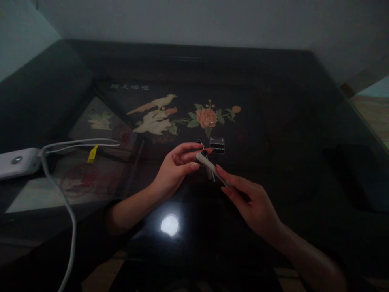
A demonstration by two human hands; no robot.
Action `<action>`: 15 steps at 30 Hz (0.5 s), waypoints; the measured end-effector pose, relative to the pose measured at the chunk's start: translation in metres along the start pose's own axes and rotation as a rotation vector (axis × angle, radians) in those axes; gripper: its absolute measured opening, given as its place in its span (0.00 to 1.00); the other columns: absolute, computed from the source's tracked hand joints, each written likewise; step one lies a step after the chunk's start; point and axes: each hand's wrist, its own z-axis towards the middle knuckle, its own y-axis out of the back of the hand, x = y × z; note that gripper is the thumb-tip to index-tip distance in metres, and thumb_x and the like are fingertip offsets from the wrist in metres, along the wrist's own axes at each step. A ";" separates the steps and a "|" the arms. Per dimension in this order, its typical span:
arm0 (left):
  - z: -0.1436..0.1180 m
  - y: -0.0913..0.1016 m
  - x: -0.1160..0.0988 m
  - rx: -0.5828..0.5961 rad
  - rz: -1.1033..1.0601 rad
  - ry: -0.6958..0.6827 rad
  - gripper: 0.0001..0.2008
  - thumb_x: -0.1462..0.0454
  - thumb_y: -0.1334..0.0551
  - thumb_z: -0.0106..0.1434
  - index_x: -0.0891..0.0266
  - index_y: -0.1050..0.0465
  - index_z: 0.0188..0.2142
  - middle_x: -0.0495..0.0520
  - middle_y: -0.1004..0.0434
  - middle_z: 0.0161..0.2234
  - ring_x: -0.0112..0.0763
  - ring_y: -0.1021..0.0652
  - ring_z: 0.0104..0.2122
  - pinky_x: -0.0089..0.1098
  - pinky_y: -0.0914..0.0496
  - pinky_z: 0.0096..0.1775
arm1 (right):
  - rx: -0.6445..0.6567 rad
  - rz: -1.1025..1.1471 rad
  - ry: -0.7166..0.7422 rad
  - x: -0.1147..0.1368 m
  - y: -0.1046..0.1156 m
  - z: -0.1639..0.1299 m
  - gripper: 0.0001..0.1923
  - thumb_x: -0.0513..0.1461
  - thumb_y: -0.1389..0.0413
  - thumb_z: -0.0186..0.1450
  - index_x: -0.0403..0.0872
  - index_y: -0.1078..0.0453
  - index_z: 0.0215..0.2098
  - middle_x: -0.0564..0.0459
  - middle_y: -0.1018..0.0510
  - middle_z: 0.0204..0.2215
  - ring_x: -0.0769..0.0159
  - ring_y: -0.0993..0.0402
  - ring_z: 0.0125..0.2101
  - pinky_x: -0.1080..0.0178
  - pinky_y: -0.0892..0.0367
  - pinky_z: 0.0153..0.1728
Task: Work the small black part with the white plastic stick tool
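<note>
My left hand (176, 166) is closed at the fingertips around a small dark piece (204, 153) with thin light strands at it; its kind is too dim to make out. Between the thumb and fingers of my right hand (253, 200) is a slim, flat, pale strip-shaped tool (209, 164), slanting up to the left. Its far end meets the dark piece at my left fingertips. Just beyond the fingers, a small black rectangular holder (217, 145) with shiny edges lies on the dark table.
The glossy dark table (291, 170) bears an inlaid bird and flower picture (206, 117). At left lie a white power strip (20, 162), a pale cable (60, 192) and a yellow tag (92, 154). A dark flat object (361, 178) is at right.
</note>
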 end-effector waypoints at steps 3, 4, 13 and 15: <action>0.000 -0.001 -0.001 -0.021 0.006 0.011 0.21 0.64 0.22 0.47 0.60 0.22 0.41 0.54 0.14 0.38 0.32 0.17 0.38 0.26 0.25 0.42 | -0.025 -0.009 -0.016 -0.001 0.000 0.002 0.27 0.31 0.46 0.68 0.57 0.34 0.62 0.53 0.22 0.54 0.61 0.20 0.47 0.60 0.23 0.46; 0.000 -0.002 -0.001 -0.020 0.005 0.009 0.21 0.64 0.22 0.46 0.61 0.22 0.41 0.54 0.14 0.38 0.31 0.17 0.36 0.26 0.25 0.42 | -0.035 -0.018 -0.029 -0.001 0.000 0.002 0.26 0.31 0.46 0.68 0.56 0.33 0.62 0.53 0.22 0.55 0.60 0.20 0.47 0.60 0.23 0.46; 0.000 -0.001 0.000 -0.001 -0.030 -0.009 0.20 0.65 0.22 0.46 0.59 0.20 0.40 0.49 0.15 0.32 0.26 0.17 0.31 0.23 0.24 0.40 | -0.077 -0.028 -0.074 -0.001 0.001 0.004 0.24 0.32 0.47 0.68 0.54 0.32 0.61 0.53 0.23 0.56 0.61 0.22 0.51 0.60 0.25 0.50; 0.001 -0.001 0.000 0.010 -0.027 -0.017 0.20 0.64 0.22 0.46 0.59 0.20 0.40 0.50 0.14 0.33 0.25 0.18 0.31 0.23 0.24 0.40 | -0.067 -0.020 -0.066 0.000 0.001 0.004 0.25 0.31 0.47 0.68 0.55 0.32 0.61 0.53 0.23 0.56 0.61 0.22 0.51 0.60 0.24 0.50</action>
